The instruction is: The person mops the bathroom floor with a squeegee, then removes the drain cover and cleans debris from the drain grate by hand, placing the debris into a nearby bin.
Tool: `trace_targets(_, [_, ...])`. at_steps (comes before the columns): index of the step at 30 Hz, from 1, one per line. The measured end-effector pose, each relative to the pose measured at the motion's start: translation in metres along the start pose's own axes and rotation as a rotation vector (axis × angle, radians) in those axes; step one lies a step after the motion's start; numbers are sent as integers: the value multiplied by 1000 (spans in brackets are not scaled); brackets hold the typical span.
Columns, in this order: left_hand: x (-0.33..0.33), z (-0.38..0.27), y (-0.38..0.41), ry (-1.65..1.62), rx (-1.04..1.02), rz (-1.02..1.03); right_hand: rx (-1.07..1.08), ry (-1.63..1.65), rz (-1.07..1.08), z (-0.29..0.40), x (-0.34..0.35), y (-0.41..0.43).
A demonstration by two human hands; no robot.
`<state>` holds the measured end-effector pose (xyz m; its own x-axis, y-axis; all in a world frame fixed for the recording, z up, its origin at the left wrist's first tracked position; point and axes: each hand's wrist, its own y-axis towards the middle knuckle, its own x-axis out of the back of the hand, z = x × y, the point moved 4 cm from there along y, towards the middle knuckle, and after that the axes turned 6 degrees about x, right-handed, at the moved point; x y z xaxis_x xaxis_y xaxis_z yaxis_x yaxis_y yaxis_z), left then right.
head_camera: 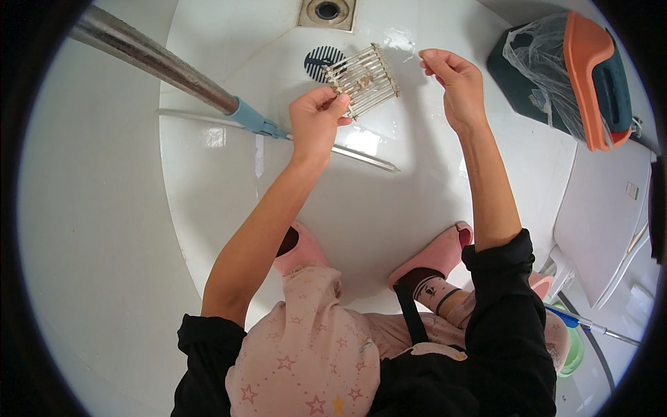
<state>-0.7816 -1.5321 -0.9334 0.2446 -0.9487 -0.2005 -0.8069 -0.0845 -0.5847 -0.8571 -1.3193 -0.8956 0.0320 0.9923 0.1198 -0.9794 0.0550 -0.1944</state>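
Observation:
My left hand (319, 121) grips the near left corner of a square slatted metal drain grate (367, 81) between thumb and fingers. The grate is tilted above the white floor, with brownish grime on its slats. To the right of it, my right hand (459, 86) is raised with thumb and fingertips pinched together; I see nothing clear between them. Behind the grate lies a round, dark slotted drain strainer (319, 60), partly covered by it. Farther up is an uncovered square floor drain (312, 21) with a dark round hole.
A floor squeegee with a metal pole (156, 57) and blue joint (252, 117) crosses from upper left, its blade (365, 158) beneath my left wrist. A dark green bin (521, 88) with an orange lid rim (583, 78) stands right. Pink slippers (432, 250) and a green basin (573, 354) are lower down.

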Motion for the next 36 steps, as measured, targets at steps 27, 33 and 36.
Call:
trace_targets(27, [-10, -3, -3, 131, 31, 214, 163, -17, 104, 25, 12, 35])
trace_targets(33, [-16, -7, -3, 212, 2, 240, 118, -132, 240, 33, -1, 28])
trace_targets(36, [-19, -9, -4, 238, -14, 285, 2, -240, 369, 25, -24, 17])
